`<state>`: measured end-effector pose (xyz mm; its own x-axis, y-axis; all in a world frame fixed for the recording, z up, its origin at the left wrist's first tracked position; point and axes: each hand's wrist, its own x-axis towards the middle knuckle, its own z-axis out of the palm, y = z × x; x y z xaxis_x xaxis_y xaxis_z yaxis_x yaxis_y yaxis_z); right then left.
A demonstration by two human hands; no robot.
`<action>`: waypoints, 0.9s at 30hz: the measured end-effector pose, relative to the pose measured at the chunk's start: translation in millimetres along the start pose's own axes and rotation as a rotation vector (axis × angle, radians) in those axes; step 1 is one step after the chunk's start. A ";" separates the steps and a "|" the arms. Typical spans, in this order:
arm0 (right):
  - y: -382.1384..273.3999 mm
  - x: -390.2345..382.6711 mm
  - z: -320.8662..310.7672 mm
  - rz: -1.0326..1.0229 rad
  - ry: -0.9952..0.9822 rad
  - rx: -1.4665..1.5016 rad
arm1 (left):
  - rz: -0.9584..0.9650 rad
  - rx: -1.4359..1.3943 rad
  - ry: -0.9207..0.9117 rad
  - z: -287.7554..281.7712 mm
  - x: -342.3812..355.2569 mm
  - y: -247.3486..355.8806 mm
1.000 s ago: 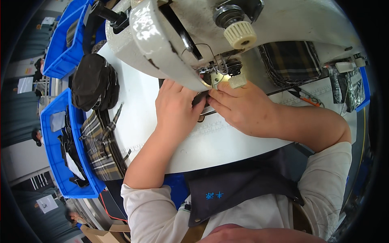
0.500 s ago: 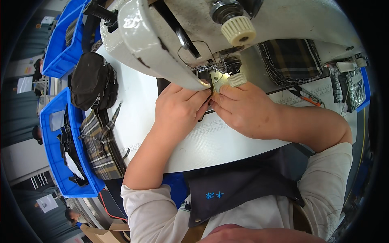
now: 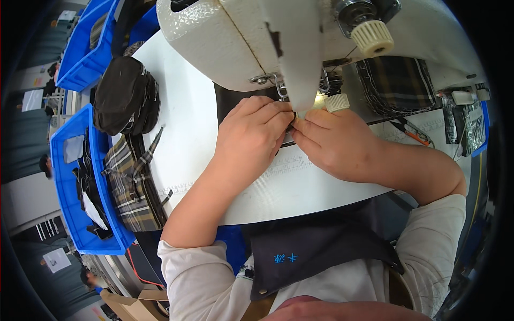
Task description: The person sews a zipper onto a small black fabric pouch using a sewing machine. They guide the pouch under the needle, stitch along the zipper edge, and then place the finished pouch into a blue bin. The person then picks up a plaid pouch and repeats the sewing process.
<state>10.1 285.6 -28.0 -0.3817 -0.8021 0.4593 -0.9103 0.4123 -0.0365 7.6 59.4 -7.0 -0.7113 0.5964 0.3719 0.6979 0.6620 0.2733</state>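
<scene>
White-enamelled metal sewing machine (image 3: 211, 40) — both hands work just in front of its head. Left hand (image 3: 249, 134): fingers bunched over the near part of a flat black fabric piece (image 3: 231, 97). Right hand (image 3: 341, 145): fingertips drawn narrow, just beside the left's. Whether either pinches cloth — cannot tell, contact hidden. Step in hand, judged: guiding fabric at the machine's needle area; next move calls for steady, even feeding. Fabric lies beneath and beyond the left fingers, partly under the machine's head.
</scene>
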 end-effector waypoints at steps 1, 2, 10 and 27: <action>0.7 0.8 0.7 0.009 -0.001 0.002 | -0.008 0.007 -0.001 0.3 0.2 -0.4; 1.4 1.7 1.1 0.020 -0.003 0.002 | -0.015 0.013 -0.001 0.8 1.5 -1.3; 4.2 3.6 -1.6 0.071 -0.028 -0.008 | 0.004 0.068 0.056 7.0 3.2 -7.7; -1.3 4.2 5.9 0.014 0.072 0.015 | 0.080 0.125 0.074 -1.8 2.9 -8.9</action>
<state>8.8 279.1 -31.2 -0.3824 -0.7632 0.5209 -0.9074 0.4165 -0.0559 -0.5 54.4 -6.8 -0.6426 0.6173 0.4538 0.7331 0.6677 0.1299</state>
